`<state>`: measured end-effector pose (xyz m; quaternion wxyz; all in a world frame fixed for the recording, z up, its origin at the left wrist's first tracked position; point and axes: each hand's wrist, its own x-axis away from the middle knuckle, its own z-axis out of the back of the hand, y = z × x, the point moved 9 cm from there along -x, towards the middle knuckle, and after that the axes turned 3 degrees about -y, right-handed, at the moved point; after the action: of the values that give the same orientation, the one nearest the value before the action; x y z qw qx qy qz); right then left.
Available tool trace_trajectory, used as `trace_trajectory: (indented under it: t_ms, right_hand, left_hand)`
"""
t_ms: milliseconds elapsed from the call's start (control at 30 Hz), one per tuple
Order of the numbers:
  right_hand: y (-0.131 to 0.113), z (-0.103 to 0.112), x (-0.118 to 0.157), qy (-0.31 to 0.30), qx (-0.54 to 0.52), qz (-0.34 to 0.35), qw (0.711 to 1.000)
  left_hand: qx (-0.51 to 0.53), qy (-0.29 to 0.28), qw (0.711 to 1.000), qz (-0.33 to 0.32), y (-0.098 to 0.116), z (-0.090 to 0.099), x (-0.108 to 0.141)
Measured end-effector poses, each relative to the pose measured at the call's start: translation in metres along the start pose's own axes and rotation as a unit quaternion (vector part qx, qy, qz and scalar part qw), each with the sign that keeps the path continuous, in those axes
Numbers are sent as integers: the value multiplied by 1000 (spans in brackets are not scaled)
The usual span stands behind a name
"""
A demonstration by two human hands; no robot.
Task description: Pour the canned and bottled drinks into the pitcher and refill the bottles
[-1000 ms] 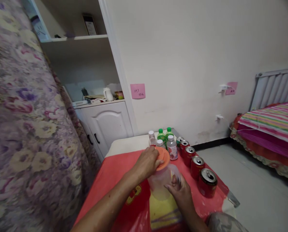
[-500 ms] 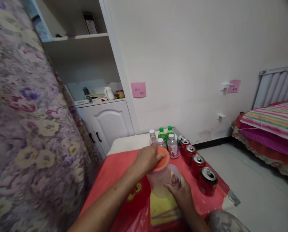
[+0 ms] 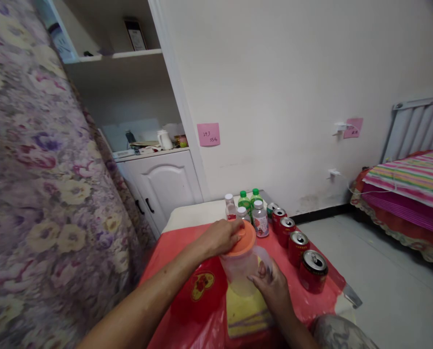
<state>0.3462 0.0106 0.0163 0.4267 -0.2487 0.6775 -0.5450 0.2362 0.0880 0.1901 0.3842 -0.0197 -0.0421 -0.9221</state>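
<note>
A frosted plastic pitcher (image 3: 238,278) stands upright on a folded yellow cloth (image 3: 242,317). Its round orange lid (image 3: 248,243) sits on top. My left hand (image 3: 224,237) lies over the lid's left side, fingers curled onto its middle part. On the right side of the pitcher, my right hand (image 3: 276,287) is closed around the clear handle (image 3: 263,257), thumb toward the body. Just behind the pitcher are clear bottles with white caps (image 3: 260,220) and two green-capped bottles (image 3: 244,201). A row of red drink cans (image 3: 312,274) runs along the table's right side.
A red plastic cover (image 3: 180,242) lies over the table, with a gold heart print (image 3: 202,285) left of the cloth. A white cabinet (image 3: 168,184) and floral curtain (image 3: 38,194) stand to the left. At the right is a bed (image 3: 412,184).
My left hand has turned slightly on the lid, its fingers drawn in closer, and the left forearm has swung a little leftward. My right hand stays on the handle.
</note>
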Motion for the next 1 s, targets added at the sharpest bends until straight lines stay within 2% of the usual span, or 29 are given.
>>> trace_trajectory:
  t_ms: [200,433,667,1000]
  right_hand:
    - [0,1,0,-4,16,8,1000]
    - [2,4,-1,12,27,18,999]
    - [0,3,0,11,23,32,999]
    - [-4,4,-1,18,20,41,999]
  left_hand:
    - [12,27,996,82,-14,0,-8]
    - [46,40,991,121,-24,-4,-15]
    - [71,28,987,140,-28,-5,-15]
    - [42,7,990,137,-29,-1,-15]
